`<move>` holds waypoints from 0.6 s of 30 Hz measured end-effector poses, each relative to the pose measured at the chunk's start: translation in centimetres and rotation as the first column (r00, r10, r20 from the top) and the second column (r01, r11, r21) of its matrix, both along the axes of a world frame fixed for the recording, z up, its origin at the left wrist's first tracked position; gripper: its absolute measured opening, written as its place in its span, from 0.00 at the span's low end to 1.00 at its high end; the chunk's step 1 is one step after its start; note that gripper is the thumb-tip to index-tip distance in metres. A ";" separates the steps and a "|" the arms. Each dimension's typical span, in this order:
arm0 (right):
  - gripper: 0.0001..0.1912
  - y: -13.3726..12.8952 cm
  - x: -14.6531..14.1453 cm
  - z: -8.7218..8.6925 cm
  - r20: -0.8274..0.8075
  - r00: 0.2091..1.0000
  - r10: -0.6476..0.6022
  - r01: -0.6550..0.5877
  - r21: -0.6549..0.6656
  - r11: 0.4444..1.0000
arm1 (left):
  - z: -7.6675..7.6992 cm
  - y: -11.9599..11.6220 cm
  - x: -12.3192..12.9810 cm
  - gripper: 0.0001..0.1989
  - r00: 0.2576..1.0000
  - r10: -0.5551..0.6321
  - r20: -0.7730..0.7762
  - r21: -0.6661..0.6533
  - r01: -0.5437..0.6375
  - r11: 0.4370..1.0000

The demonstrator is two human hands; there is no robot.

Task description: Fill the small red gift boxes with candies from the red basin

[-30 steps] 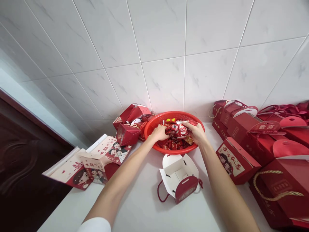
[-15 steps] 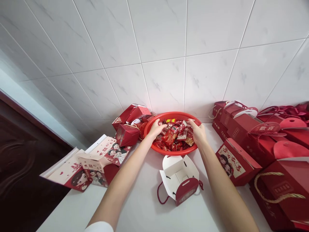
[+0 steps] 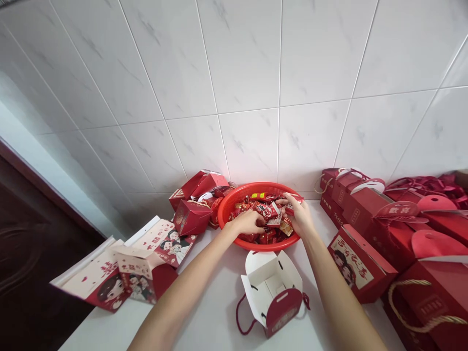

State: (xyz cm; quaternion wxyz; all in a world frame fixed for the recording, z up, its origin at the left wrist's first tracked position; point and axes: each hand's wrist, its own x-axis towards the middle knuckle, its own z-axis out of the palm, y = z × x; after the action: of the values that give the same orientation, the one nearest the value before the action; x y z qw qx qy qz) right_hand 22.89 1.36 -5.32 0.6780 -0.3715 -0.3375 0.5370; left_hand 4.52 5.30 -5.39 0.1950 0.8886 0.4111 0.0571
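A round red plastic basket (image 3: 224,214) is set close to the back edge of the smooth white worktop (image 3: 208,312), beside the pale tiled wall (image 3: 248,141), and is heaped with small, shiny, mostly red wrapped packets (image 3: 268,210). The bare left hand (image 3: 247,223) is placed inside the basket, its fingers curled down among the packets; whether one is gripped cannot be told. The bare right hand (image 3: 300,215) is held at the basket's right rim, its thumb and fingers bent near each other over red-and-white wrapping, though a firm pinch cannot be confirmed.

Each packet is probably best taken by an edge, as slick wrapping may slip if squeezed at the middle. Neighbouring packets should be parted with the left fingertips, so that two are not caught together. An open red cardboard box with a white lining (image 3: 287,312) is stood just before the basket's front rim; bumping it should be avoided.
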 end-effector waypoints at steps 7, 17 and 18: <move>0.22 -0.2 0.1 0.0 0.042 0.999 0.015 -0.015 0.001 1.000 | 1.4 -0.6 2.2 0.07 0.908 0.204 -0.366 0.103 -0.179 0.979; 0.23 -0.2 0.0 0.1 -0.003 1.000 0.011 -0.011 0.005 1.000 | 2.0 0.8 4.0 0.14 0.834 0.166 -0.526 0.021 -0.182 0.983; 0.23 -0.2 -0.1 0.2 -0.005 1.000 0.013 -0.013 0.005 1.000 | 2.1 0.8 3.8 0.14 0.832 0.162 -0.531 0.017 -0.181 0.983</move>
State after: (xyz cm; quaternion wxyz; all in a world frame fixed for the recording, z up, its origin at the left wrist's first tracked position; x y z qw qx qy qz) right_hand 22.83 1.12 -5.16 0.6763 -0.3662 -0.3395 0.5416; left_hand 8.36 6.09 -3.30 0.0833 0.8259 0.5278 -0.1800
